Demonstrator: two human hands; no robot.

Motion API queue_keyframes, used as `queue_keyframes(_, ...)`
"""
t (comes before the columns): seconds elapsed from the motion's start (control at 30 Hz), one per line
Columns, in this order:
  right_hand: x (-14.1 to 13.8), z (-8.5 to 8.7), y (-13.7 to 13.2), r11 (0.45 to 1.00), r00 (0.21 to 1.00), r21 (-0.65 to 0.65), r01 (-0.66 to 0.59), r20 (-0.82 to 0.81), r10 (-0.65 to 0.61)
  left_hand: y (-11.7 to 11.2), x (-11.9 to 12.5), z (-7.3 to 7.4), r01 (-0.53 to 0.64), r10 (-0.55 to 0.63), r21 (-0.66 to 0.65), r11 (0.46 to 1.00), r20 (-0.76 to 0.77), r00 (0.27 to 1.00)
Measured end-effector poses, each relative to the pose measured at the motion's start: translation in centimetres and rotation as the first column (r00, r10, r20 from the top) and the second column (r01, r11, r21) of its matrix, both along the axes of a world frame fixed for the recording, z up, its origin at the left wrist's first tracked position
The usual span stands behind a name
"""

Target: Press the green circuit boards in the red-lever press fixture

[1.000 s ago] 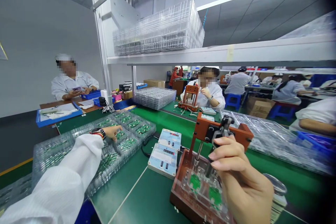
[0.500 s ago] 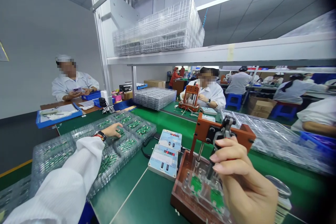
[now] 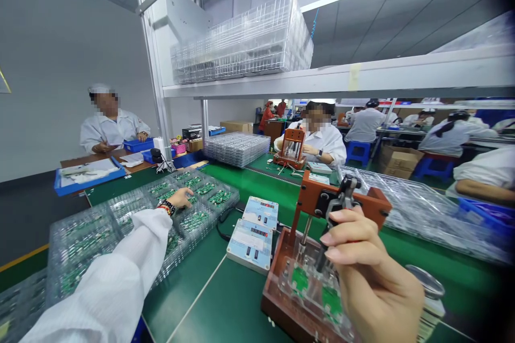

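Observation:
On the right, my right hand is closed around the dark handle of a toggle clamp on an orange-and-brown test fixture. Two green circuit boards lie under clear plastic in the fixture's base. To the left, my left hand reaches into a compartment of a clear plastic tray. Its fingers bend down among small green circuit boards; the fingertips are hidden, so I cannot tell whether they grip one.
Two light-blue meter boxes with red digits stand between tray and fixture. A lidded jar is at the right. Clear trays are stacked behind, with more on the shelf. Co-workers sit opposite and at the left.
My left hand has moved slightly to the right over the tray, its fingers bending further down. My right hand stays on the clamp handle. The co-worker at the left has lowered a phone.

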State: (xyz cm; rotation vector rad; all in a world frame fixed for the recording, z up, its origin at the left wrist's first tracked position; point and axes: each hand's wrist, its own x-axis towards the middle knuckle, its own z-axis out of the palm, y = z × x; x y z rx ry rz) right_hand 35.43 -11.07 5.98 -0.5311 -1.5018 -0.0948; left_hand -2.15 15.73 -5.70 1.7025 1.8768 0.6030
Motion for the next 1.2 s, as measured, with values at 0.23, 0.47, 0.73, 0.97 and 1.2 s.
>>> queue_keyframes(0.23,0.1,-0.2,-0.1,1.000,1.000,-0.019,0.003,-0.008,-0.003,-0.9,-0.4,0.4,0.056,-0.060,0.062,0.997,0.072,0.996)
queue_keyframes(0.47,0.1,-0.1,-0.1,1.000,1.000,0.001,-0.011,0.018,0.011,-2.1,0.9,1.5,-0.010,0.000,0.093,0.996,0.111,0.994)
queue_keyframes(0.73,3.3,0.2,1.2,0.958,0.888,0.203,0.202,0.374,-0.266,-8.3,4.1,6.0,-0.025,-0.027,0.333,0.942,0.149,0.988)
queue_keyframes(0.97,4.4,5.1,0.8,0.915,0.798,0.280,0.291,0.457,-0.394,-23.9,15.8,3.9,0.824,-0.838,0.209,0.527,0.288,0.463)
queue_keyframes(1.2,5.2,13.2,6.7,0.903,0.995,-0.421,0.084,-0.008,-0.096,-29.0,22.2,-1.5,0.929,-0.944,0.217,0.299,0.209,0.255)
